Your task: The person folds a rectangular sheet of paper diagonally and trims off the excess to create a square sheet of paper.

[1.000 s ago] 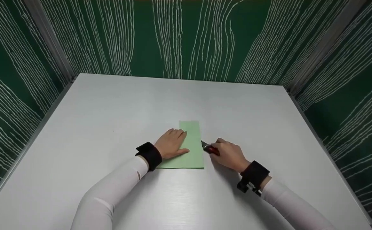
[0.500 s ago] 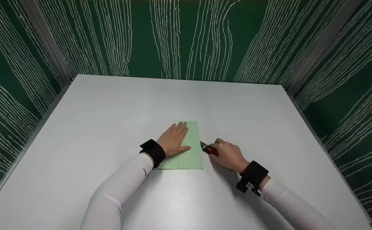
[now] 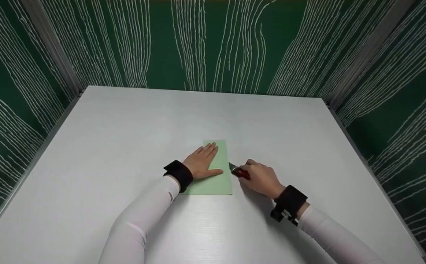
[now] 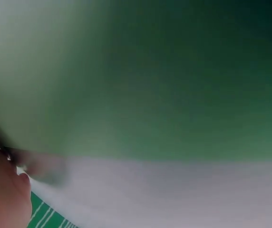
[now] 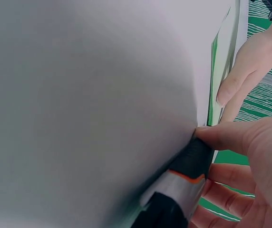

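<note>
A light green sheet of paper [image 3: 218, 183], folded in layers, lies on the white table in the head view. My left hand [image 3: 203, 161] rests flat across its left part, fingers straight and thumb spread to the right. In my right hand [image 3: 262, 178] I grip a utility knife [image 3: 243, 173] with a red and dark handle, its tip right at the paper's right edge. The right wrist view shows the knife [image 5: 186, 190] close up, dark and silver with an orange line. Blurred green paper [image 4: 174, 109] fills much of the left wrist view.
The white table [image 3: 161, 117] stretches around the paper on all sides. Green walls [image 3: 167, 44] with white wavy lines stand behind it and along both sides, joined by grey corner posts [image 3: 53, 47]. Black bands [image 3: 291, 201] circle both wrists over white sleeves.
My left hand has slid to the right over the paper, its fingers spreading out straight. The right hand and the knife have stayed nearly in place at the paper's right edge.
</note>
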The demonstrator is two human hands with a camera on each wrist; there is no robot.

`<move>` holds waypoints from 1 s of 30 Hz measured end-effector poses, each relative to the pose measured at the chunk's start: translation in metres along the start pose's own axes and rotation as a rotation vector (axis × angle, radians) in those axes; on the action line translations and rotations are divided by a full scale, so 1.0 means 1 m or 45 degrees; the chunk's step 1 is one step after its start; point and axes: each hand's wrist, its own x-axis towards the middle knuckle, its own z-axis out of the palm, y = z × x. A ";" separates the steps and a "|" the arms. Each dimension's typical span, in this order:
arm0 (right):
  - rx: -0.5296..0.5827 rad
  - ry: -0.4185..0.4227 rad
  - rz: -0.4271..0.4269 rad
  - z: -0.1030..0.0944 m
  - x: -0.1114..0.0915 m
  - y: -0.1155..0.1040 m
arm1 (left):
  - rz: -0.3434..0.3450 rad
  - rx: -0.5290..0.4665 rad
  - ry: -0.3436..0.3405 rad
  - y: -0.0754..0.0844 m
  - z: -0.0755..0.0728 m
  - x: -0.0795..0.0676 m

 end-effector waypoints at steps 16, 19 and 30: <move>0.054 -0.028 0.014 0.001 -0.013 -0.009 | 0.028 0.016 -0.030 0.004 0.002 -0.015; 0.070 -0.036 0.026 0.001 -0.014 -0.011 | 0.029 0.004 -0.026 0.005 0.004 -0.017; 0.094 -0.012 0.080 0.003 -0.014 -0.020 | 0.027 0.012 -0.037 0.006 0.003 -0.016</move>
